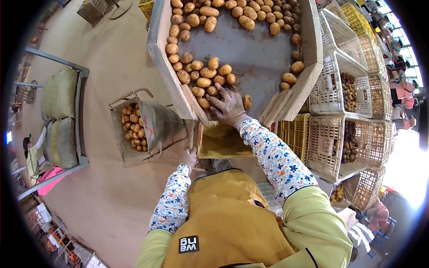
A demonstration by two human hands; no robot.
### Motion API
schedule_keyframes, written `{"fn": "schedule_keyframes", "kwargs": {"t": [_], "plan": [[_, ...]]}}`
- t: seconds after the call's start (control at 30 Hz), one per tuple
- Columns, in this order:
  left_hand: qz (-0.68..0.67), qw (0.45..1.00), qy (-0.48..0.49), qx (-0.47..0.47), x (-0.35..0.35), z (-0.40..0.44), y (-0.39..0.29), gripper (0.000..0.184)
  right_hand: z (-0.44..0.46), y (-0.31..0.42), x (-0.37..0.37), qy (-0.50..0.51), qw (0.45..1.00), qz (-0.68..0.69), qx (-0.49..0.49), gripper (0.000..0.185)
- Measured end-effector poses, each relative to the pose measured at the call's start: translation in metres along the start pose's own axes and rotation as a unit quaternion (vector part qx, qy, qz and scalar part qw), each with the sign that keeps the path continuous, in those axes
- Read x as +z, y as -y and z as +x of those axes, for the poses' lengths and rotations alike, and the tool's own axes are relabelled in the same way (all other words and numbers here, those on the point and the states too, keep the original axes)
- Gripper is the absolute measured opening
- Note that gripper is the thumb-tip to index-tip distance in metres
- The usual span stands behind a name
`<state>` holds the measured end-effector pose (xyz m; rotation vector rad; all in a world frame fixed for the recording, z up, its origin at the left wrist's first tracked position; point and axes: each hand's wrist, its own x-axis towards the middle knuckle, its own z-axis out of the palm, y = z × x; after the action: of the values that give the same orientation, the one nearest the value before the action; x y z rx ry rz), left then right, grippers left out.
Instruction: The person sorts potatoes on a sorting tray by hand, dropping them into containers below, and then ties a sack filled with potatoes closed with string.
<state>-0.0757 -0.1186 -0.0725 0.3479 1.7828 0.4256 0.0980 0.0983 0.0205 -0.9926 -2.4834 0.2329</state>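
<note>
My right hand (pixel 229 106) lies spread at the lower end of a grey sorting tray (pixel 223 47), its fingers touching potatoes (pixel 203 82) near the opening. One potato (pixel 246 102) sits just right of the hand. More potatoes line the tray's left side, far end and right edge. Below the opening is a yellow container (pixel 225 140). My left hand (pixel 189 158) is closed at the left side of this container, around something I cannot make out.
A metal-sided container (pixel 156 127) with potatoes stands on the floor at left. White crates (pixel 324 138), some holding potatoes, are stacked at right beside a yellow crate (pixel 295 134). Filled sacks (pixel 60 138) lie on a rack at far left, near a person (pixel 33 156). Other people are at far right.
</note>
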Motion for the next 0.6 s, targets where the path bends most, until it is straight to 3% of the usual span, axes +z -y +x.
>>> {"fn": "schedule_keyframes", "kwargs": {"t": [0.03, 0.1, 0.13, 0.17, 0.2, 0.27, 0.3, 0.33, 0.37, 0.4, 0.43, 0.47, 0.5, 0.57, 0.6], "plan": [[0.003, 1.0, -0.005, 0.002, 0.0, 0.003, 0.005, 0.052, -0.001, 0.001, 0.0, 0.006, 1.0, 0.01, 0.009, 0.043], [0.131, 0.98, -0.086, 0.126, -0.004, 0.013, 0.01, 0.059, -0.009, 0.008, 0.0, 0.006, 1.0, -0.006, 0.03, 0.052], [0.228, 0.949, -0.185, 0.115, 0.005, 0.006, 0.004, 0.066, -0.015, 0.014, -0.007, 0.009, 0.999, -0.018, 0.029, 0.062], [0.201, 0.947, -0.201, 0.15, 0.008, -0.023, -0.028, 0.072, -0.027, 0.021, -0.013, 0.041, 0.998, -0.043, 0.03, 0.067], [0.098, 0.942, -0.222, 0.233, 0.016, -0.043, -0.048, 0.064, -0.038, 0.029, -0.03, 0.084, 0.996, -0.026, 0.027, 0.06], [0.03, 0.899, -0.172, 0.401, 0.02, -0.091, -0.09, 0.055, -0.069, 0.031, -0.038, 0.069, 0.997, 0.02, 0.023, 0.051], [0.021, 0.841, -0.157, 0.517, 0.023, -0.114, -0.114, 0.044, -0.071, 0.024, -0.044, 0.065, 0.998, 0.021, 0.017, 0.051], [0.114, 0.746, -0.153, 0.638, 0.015, -0.118, -0.135, 0.042, -0.07, 0.017, -0.05, 0.076, 0.989, 0.1, 0.078, 0.046], [0.166, 0.677, -0.23, 0.679, 0.015, -0.124, -0.161, 0.044, -0.067, 0.011, -0.055, 0.089, 0.97, 0.179, 0.139, 0.041], [0.213, 0.645, -0.243, 0.692, 0.008, -0.117, -0.189, 0.05, -0.05, 0.004, -0.07, 0.083, 0.968, 0.14, 0.189, 0.042], [0.286, 0.639, -0.301, 0.648, 0.002, -0.11, -0.22, 0.054, -0.023, -0.005, -0.089, 0.074, 0.963, 0.096, 0.241, 0.043], [0.369, 0.651, -0.323, 0.579, -0.003, -0.093, -0.248, 0.062, 0.0, -0.014, -0.1, -0.03, 0.963, 0.025, 0.266, 0.046], [0.496, 0.649, -0.351, 0.458, 0.001, -0.058, -0.26, 0.076, 0.01, -0.038, -0.097, -0.05, 0.951, -0.056, 0.299, 0.057], [0.675, 0.643, -0.249, 0.262, 0.024, -0.065, -0.283, 0.088, -0.003, -0.07, -0.033, 0.015, 0.887, -0.074, 0.455, 0.066], [0.68, 0.64, -0.23, 0.274, 0.036, -0.069, -0.281, 0.091, 0.0, -0.048, -0.027, 0.06, 0.885, -0.101, 0.451, 0.073]]}}
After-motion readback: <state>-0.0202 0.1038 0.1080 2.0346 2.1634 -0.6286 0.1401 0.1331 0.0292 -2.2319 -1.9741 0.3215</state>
